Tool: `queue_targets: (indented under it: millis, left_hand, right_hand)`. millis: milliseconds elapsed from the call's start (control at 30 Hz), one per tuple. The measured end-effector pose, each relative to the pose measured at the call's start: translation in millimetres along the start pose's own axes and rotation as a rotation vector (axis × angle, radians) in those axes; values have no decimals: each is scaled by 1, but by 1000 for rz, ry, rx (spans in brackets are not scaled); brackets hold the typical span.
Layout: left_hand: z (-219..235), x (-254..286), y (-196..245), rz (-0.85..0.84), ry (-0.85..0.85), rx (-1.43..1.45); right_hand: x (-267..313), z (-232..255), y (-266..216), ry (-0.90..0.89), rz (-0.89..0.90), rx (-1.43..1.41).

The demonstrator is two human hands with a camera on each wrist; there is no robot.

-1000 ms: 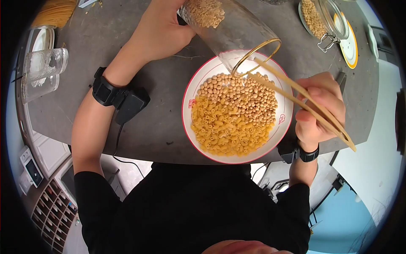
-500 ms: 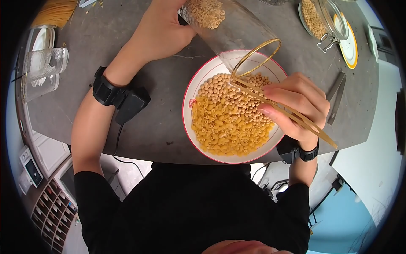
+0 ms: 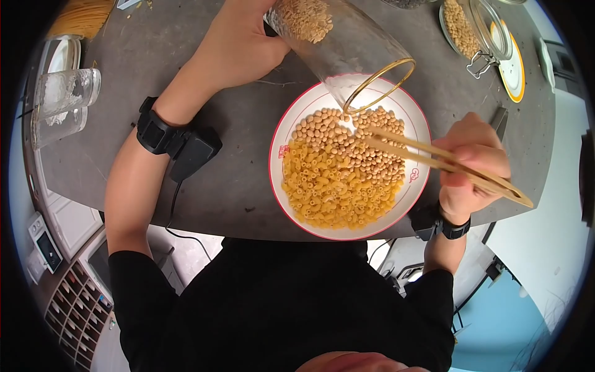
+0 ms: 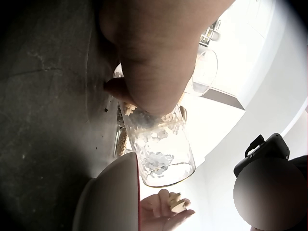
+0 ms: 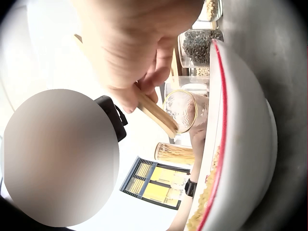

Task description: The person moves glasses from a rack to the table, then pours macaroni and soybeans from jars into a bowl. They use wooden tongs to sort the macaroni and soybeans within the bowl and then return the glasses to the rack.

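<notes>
Steadily, a person in a black short-sleeved top is working with 2 hands over a red-rimmed white bowl (image 3: 419, 144), which is sitting near the edge of a dark grey surface (image 3: 229, 142). The left hand (image 3: 248, 46) is gripping a tall glass jar (image 3: 365, 53) near its base, its gold-rimmed mouth tipping down over the far side of the bowl. Pale flakes (image 3: 307, 22) are lying at the base end of the jar, well apart from its mouth. The right hand (image 3: 472, 164) is pinching a pair of wooden tongs (image 5: 156, 115), whose 2 tips are pointing left above the round beans (image 3: 378, 161); whether they are touching any, the pictures are not telling. Inside the bowl, beans are filling the far half and yellow elbow pasta (image 3: 338, 192) is covering the half nearest the person. Beyond the right hand, a grey metal tool (image 3: 501, 121) is showing partly. Farther off, a clip-top jar (image 3: 481, 64) is holding more beans, just beside an orange-rimmed plate (image 3: 513, 71). At far left, clear glassware (image 3: 68, 102) is standing near a bundle of dry noodles (image 3: 77, 18). Black devices are encircling both wrists.
</notes>
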State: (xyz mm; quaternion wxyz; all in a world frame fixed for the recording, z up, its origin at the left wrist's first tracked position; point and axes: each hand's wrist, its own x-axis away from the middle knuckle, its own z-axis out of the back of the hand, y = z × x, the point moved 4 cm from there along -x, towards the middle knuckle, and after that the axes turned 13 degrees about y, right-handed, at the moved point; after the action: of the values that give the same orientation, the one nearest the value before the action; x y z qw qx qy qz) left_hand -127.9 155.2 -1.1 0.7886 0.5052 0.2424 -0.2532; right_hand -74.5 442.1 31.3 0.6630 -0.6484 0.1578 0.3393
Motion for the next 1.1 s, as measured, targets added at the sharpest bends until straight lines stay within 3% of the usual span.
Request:
queue_targets:
  millis: [100,133,300,367,500,633,867,967,1100]
  left_hand:
    - [-1,0,1,-2,3,6]
    - [0,1,-2,-3,2,11]
    - [0,0,1,21,-9,-20]
    - [0,1,-2,52,-19,-34]
    - [-2,0,0,16,-1,-15]
    - [0,1,-3,9,-5,-12]
    - [0,-1,1,25,-17,-9]
    - [-1,0,2,13,-13,-19]
    - [-2,3,-8,-5,21,27]
  right_hand:
    - [-1,-5,2,79,-1,131]
    - [-8,-10,6,-4,121,143]
    - [-9,-13,-4,-88,49,146]
    - [-8,-21,-3,-177,5,272]
    - [-6,-32,7,-189,107,337]
    - [-6,-33,1,-223,64,364]
    - [-3,-31,0,-195,86,359]
    - [-4,-22,-3,-136,11,294]
    - [1,-1,4,7,-37,5]
